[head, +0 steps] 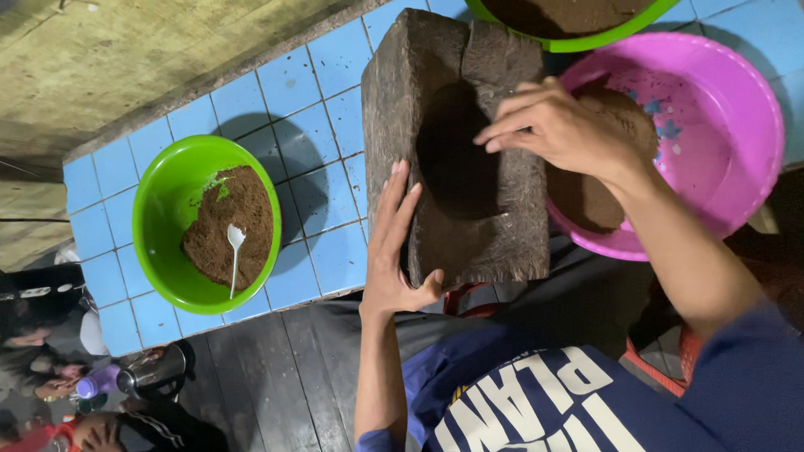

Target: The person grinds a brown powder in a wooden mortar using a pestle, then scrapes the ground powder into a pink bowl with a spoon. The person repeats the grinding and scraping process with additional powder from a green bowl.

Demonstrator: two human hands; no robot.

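Left grip (399,253) spread flat, bracing the wooden block (463,148) — right grip (561,125) spread, fingertips at its hollow; best keep that block steady

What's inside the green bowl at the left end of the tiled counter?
The green bowl holds a mound of brown crumbly material with a white plastic spoon stuck in it, handle toward the rim. The bowl's bottom beneath the mound is covered.
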